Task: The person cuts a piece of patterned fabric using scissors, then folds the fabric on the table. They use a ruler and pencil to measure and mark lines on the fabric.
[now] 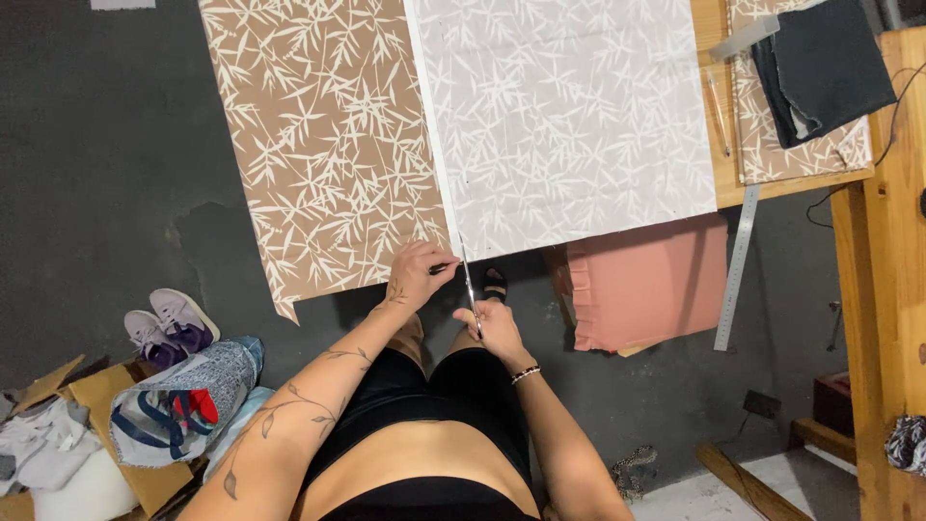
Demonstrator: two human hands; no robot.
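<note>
I see the dark floor (116, 145) filling most of the view, with a wooden table (892, 241) along the right side. Across the top lies the fabric (328, 145), a big sheet printed with pale leaves: tan on its left half, and grey-white on the right half (569, 116), where it looks folded over along a straight white edge. Its lower edge hangs just above my hands. Below it on the right sits a pink piece (646, 285), with a steel ruler (737, 270) leaning beside it. At lower left an open cardboard box (106, 396) holds a blue-patterned bag (183, 396) and pale cloths; a pair of lilac shoes (169, 323) stands just above it. On the table lies a dark folded cloth (820, 68) over another leaf-print piece. My left hand (417, 275) pinches the fabric's bottom edge at the fold. My right hand (492, 323) is closed round the handles of scissors (469, 285), blades pointing up at that same edge
</note>
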